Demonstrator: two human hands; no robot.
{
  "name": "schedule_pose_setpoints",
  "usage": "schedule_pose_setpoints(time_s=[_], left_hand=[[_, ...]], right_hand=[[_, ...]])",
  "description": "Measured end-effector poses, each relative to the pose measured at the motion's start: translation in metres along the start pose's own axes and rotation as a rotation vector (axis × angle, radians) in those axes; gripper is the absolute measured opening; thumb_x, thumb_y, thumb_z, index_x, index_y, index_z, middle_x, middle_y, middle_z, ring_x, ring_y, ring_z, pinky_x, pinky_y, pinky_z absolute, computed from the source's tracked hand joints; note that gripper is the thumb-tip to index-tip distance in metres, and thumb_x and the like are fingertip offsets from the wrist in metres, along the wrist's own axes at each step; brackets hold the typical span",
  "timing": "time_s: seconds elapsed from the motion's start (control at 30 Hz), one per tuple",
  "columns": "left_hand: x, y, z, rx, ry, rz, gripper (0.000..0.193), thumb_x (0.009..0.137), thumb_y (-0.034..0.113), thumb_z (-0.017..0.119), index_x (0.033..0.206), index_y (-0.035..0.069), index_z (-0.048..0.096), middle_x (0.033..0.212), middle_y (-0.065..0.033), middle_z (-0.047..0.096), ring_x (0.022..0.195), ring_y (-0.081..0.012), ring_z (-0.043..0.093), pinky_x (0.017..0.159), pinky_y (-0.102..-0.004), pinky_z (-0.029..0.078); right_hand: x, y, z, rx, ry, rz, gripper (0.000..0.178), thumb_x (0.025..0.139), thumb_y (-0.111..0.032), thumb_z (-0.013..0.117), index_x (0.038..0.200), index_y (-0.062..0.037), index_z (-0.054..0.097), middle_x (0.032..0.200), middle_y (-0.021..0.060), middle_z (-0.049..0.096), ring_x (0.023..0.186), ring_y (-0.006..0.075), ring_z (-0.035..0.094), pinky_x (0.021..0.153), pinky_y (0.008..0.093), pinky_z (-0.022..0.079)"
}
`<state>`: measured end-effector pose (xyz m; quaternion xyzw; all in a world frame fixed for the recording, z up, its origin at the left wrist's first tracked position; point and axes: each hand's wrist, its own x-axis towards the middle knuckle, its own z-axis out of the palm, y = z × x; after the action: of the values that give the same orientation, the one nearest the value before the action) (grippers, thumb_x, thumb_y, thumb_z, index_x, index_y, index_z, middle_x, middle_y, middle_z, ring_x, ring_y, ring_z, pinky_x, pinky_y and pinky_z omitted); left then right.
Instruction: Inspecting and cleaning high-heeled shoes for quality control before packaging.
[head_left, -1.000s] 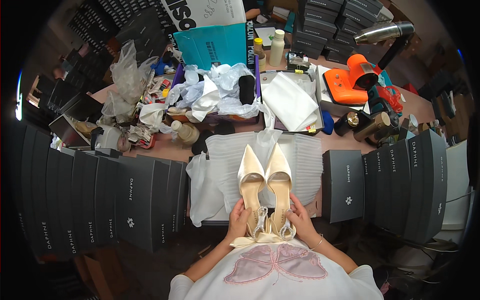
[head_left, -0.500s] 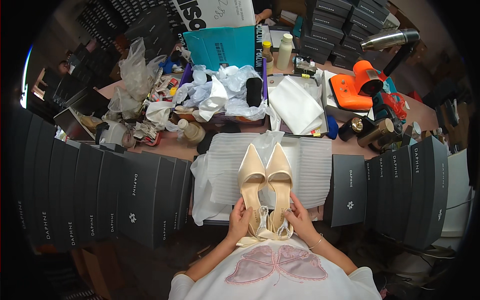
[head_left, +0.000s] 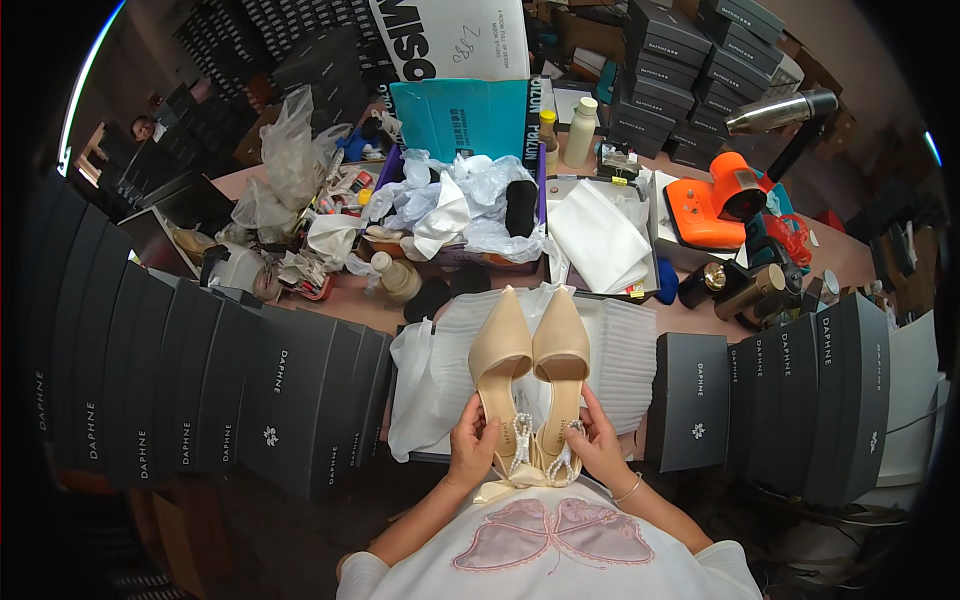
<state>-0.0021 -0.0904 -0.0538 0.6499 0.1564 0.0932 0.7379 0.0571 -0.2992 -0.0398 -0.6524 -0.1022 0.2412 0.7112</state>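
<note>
Two cream pointed-toe heeled shoes are held side by side, toes pointing away from me. My left hand (head_left: 474, 440) grips the left shoe (head_left: 500, 340) along its heel end, thumb on the inner side. My right hand (head_left: 600, 440) holds the right shoe (head_left: 561, 335) the same way, its thumb near the beaded strap (head_left: 563, 462). A second beaded strap (head_left: 522, 435) and a cream ribbon bow (head_left: 497, 490) hang at the heels, close to my shirt. Beneath the shoes lie a ribbed white packing sheet (head_left: 628, 370) and crumpled white tissue (head_left: 418, 395), partly covering an open box.
Rows of dark grey shoe boxes (head_left: 290, 400) stand left, with more boxes (head_left: 800, 400) right. Behind are a purple bin (head_left: 543, 200) of crumpled plastic, a tray of white cloths (head_left: 598, 238), an orange device (head_left: 704, 212), bottles (head_left: 580, 132) and a metallic heat-gun-like tool (head_left: 780, 112).
The shoes have tipped slightly, showing more of their uppers and appearing larger. The view has shifted, so the bench items sit lower in it. Both hands keep their hold.
</note>
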Motion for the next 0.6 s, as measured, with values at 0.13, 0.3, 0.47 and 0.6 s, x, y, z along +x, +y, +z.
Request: schedule_pose_setpoints(time_s=[0.13, 0.3, 0.47, 0.6], left_hand=[[-0.001, -0.006, -0.001, 0.025, 0.014, 0.004, 0.048, 0.092, 0.004, 0.053, 0.137, -0.006, 0.038, 0.105, -0.0081, 0.062, 0.090, -0.0088, 0.058, 0.078, -0.0227, 0.047], [0.000, -0.006, -0.008, 0.025, -0.024, -0.076, 0.050, 0.092, 0.001, 0.051, 0.138, -0.007, 0.034, 0.116, -0.0134, 0.058, 0.102, -0.0135, 0.058, 0.087, -0.0254, 0.046], [-0.001, -0.008, -0.012, 0.036, 0.007, -0.107, 0.050, 0.092, 0.001, 0.051, 0.138, -0.007, 0.035, 0.115, -0.0127, 0.059, 0.100, -0.0128, 0.058, 0.086, -0.0248, 0.046], [0.000, -0.010, -0.014, 0.022, 0.014, -0.121, 0.049, 0.092, 0.001, 0.050, 0.138, -0.007, 0.035, 0.114, -0.0124, 0.060, 0.099, -0.0123, 0.059, 0.085, -0.0243, 0.046]], right_hand=[[0.000, 0.003, 0.001, 0.011, -0.009, -0.002, 0.075, 0.089, 0.004, 0.053, 0.152, -0.0060, 0.013, 0.126, 0.0127, 0.055, 0.110, 0.0133, 0.053, 0.093, 0.0261, 0.042], [0.003, 0.006, 0.007, 0.071, -0.002, 0.041, 0.076, 0.089, 0.003, 0.054, 0.151, -0.0048, 0.013, 0.122, 0.0138, 0.057, 0.108, 0.0132, 0.054, 0.093, 0.0255, 0.041], [0.006, 0.014, 0.011, 0.145, -0.019, 0.098, 0.075, 0.089, 0.003, 0.054, 0.151, -0.0040, 0.012, 0.120, 0.0127, 0.058, 0.106, 0.0121, 0.055, 0.091, 0.0240, 0.042], [0.009, 0.018, 0.012, 0.177, -0.030, 0.131, 0.074, 0.090, 0.002, 0.053, 0.151, -0.0037, 0.012, 0.119, 0.0123, 0.058, 0.104, 0.0114, 0.055, 0.089, 0.0238, 0.044]])
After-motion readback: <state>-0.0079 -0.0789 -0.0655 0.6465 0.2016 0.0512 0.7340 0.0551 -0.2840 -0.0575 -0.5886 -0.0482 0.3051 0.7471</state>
